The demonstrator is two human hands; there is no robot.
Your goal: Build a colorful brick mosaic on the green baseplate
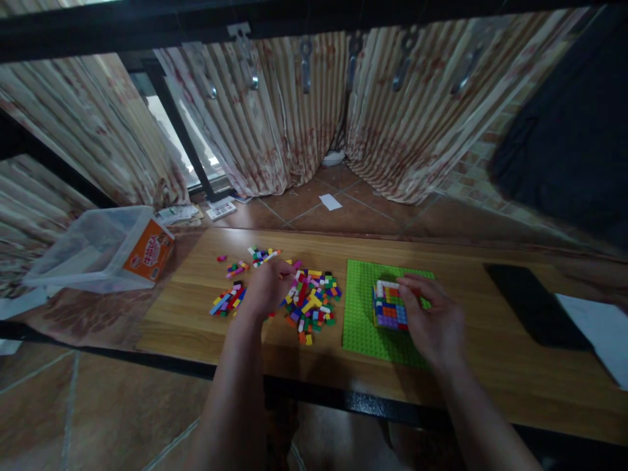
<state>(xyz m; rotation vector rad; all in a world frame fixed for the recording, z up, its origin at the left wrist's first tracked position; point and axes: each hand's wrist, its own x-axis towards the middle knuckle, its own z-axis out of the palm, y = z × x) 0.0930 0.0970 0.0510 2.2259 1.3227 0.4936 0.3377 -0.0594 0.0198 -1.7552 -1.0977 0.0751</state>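
On a green studded baseplate [357, 307] stands a small block built of toy bricks [387, 307], with white, blue, orange, red and purple showing on top. My right hand [436, 317] is closed at the block's right side, thumb and fingertips at its upper right corner and covering part of it. My left hand [267, 288] reaches over the loose bricks, its fingers curled together at the upper left of a mixed pile of toy bricks [314, 301]. Whatever may be between those fingertips is too small to tell.
Smaller brick groups [228, 299] lie left of my left hand. A clear plastic bin [98, 255] with an orange label stands beyond the table's left end. A dark flat object [537, 304] and white paper [596, 327] lie at the right. Curtains [275, 118] hang behind.
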